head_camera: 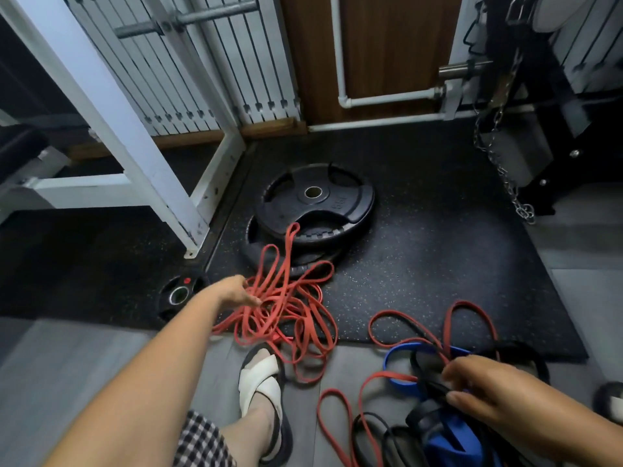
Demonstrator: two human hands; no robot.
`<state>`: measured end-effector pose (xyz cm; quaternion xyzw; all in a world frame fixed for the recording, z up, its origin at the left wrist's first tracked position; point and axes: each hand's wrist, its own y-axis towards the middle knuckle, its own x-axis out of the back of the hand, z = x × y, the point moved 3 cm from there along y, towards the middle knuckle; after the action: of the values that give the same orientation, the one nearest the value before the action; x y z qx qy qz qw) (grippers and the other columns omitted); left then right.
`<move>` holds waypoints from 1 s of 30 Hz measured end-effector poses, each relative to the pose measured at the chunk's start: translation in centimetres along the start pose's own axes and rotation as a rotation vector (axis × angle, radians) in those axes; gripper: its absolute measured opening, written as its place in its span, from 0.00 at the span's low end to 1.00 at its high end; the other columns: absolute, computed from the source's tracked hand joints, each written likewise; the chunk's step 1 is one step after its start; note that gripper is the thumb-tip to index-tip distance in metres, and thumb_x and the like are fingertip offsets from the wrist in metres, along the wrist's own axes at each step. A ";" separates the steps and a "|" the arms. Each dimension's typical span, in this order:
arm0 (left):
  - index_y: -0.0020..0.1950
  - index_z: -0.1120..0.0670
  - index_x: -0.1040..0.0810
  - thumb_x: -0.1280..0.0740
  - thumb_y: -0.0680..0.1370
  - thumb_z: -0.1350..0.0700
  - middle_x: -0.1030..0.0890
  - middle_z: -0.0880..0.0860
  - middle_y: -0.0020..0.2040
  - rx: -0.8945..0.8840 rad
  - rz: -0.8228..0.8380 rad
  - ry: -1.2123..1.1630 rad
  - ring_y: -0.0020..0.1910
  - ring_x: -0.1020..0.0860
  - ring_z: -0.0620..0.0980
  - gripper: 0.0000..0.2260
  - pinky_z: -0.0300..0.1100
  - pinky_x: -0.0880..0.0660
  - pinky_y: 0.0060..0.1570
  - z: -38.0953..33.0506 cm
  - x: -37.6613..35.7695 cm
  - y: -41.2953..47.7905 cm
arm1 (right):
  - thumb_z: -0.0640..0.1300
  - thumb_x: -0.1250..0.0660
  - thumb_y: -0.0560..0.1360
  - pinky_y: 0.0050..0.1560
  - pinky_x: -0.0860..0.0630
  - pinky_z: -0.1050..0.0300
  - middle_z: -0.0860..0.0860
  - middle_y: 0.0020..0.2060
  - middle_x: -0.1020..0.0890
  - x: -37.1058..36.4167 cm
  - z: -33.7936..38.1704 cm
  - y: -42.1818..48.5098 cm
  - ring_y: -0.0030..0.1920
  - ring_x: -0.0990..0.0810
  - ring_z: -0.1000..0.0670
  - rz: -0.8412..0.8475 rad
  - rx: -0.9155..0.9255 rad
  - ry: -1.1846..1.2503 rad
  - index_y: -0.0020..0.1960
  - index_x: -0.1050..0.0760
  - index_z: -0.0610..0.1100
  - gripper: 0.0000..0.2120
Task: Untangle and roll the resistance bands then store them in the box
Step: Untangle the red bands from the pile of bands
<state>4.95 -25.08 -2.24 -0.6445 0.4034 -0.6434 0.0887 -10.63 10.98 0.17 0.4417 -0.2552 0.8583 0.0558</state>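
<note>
Resistance bands (286, 311), red, lay tangled on the floor (101, 365); the left grip (236, 293) rested among them, its hold unclear; the right grip (485, 389) pinched black bands (433, 385).

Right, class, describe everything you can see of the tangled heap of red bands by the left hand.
The red band tangle is a loose heap of thin, flat loops, rubbery-looking, orange-red, knotted through one another and not rolled. It lies across the edge of the black speckled mat and the grey floor. One long loop reaches up against the stacked weight plates. The left hand touches its left side; whether it grips cannot be told. Near loops lie beside the sandalled foot.
</note>
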 end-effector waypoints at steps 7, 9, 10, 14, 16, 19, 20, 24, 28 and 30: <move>0.68 0.55 0.32 0.33 0.76 0.52 0.25 0.55 0.64 -0.354 0.097 0.193 0.60 0.25 0.52 0.22 0.41 0.30 0.59 -7.0 -2.5 -8.1 | 0.54 0.39 0.76 0.53 0.32 0.60 0.53 0.52 0.24 -0.5 -1.8 -0.3 0.55 0.24 0.52 -0.006 -0.067 -0.086 0.55 0.28 0.50 0.11; 0.68 0.55 0.32 0.33 0.76 0.53 0.23 0.54 0.62 -0.428 0.093 0.112 0.59 0.24 0.51 0.21 0.40 0.30 0.58 -8.8 -2.3 -11.2 | 0.52 0.38 0.76 0.53 0.30 0.57 0.49 0.54 0.21 -0.8 -2.9 -0.8 0.56 0.23 0.48 0.006 -0.128 -0.071 0.55 0.26 0.48 0.12; 0.68 0.54 0.32 0.33 0.76 0.53 0.23 0.53 0.61 -0.460 0.086 0.086 0.59 0.24 0.51 0.21 0.40 0.29 0.57 -9.4 -2.5 -12.5 | 0.51 0.37 0.76 0.52 0.30 0.57 0.48 0.54 0.21 -1.0 -3.6 -1.3 0.55 0.23 0.47 0.007 -0.168 -0.038 0.55 0.26 0.47 0.12; 0.69 0.54 0.33 0.32 0.76 0.53 0.23 0.54 0.61 -0.538 0.092 0.058 0.58 0.24 0.51 0.24 0.41 0.29 0.59 -11.9 -5.1 -14.1 | 0.50 0.37 0.76 0.44 0.29 0.60 0.47 0.50 0.19 -2.4 -7.3 -3.0 0.50 0.22 0.48 0.096 -0.333 0.068 0.55 0.25 0.44 0.12; 0.70 0.55 0.35 0.33 0.76 0.52 0.24 0.54 0.63 -0.541 0.108 0.142 0.60 0.25 0.52 0.25 0.40 0.30 0.58 -12.9 -7.6 -13.6 | 0.48 0.38 0.77 0.36 0.30 0.65 0.47 0.44 0.20 -3.1 -9.1 -3.4 0.41 0.22 0.51 0.155 -0.406 0.142 0.55 0.24 0.40 0.13; 0.71 0.54 0.36 0.34 0.76 0.50 0.28 0.54 0.68 -0.554 0.163 0.359 0.65 0.29 0.53 0.25 0.41 0.33 0.61 -13.5 -10.5 -12.7 | 0.45 0.38 0.77 0.31 0.31 0.67 0.45 0.41 0.21 -3.6 -10.7 -1.9 0.36 0.24 0.51 0.196 -0.472 0.174 0.53 0.23 0.37 0.12; 0.71 0.54 0.37 0.34 0.77 0.49 0.29 0.54 0.68 -0.551 0.194 0.399 0.66 0.29 0.53 0.25 0.42 0.33 0.62 -13.3 -10.9 -12.5 | 0.45 0.38 0.77 0.35 0.29 0.63 0.43 0.44 0.20 -3.9 -11.0 -1.0 0.40 0.22 0.48 0.194 -0.480 0.142 0.53 0.23 0.38 0.12; 0.69 0.53 0.36 0.36 0.77 0.48 0.28 0.54 0.67 -0.547 0.144 0.494 0.64 0.29 0.54 0.22 0.45 0.31 0.60 -13.4 -10.7 -11.4 | 0.45 0.38 0.75 0.50 0.30 0.58 0.43 0.53 0.21 -8.1 -9.5 4.8 0.57 0.23 0.44 0.211 -0.378 0.111 0.53 0.24 0.42 0.10; 0.69 0.53 0.37 0.38 0.77 0.47 0.29 0.55 0.65 -0.533 0.122 0.519 0.63 0.29 0.56 0.22 0.49 0.30 0.60 -14.2 -10.8 -10.1 | 0.41 0.39 0.75 0.64 0.32 0.51 0.43 0.67 0.34 -15.3 -6.1 11.8 0.66 0.31 0.41 0.291 -0.167 0.056 0.69 0.36 0.43 0.23; 0.69 0.52 0.37 0.39 0.78 0.47 0.29 0.54 0.65 -0.551 0.113 0.549 0.64 0.29 0.55 0.22 0.48 0.31 0.61 -14.1 -10.9 -9.8 | 0.38 0.40 0.75 0.68 0.36 0.48 0.44 0.74 0.44 -18.3 -4.6 14.6 0.71 0.38 0.42 0.317 -0.074 0.005 0.74 0.45 0.43 0.29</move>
<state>-2.08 -5.97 -2.09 -0.4249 0.6047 -0.6534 -0.1636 -7.62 2.96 -22.08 0.3915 -0.3531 0.8474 -0.0635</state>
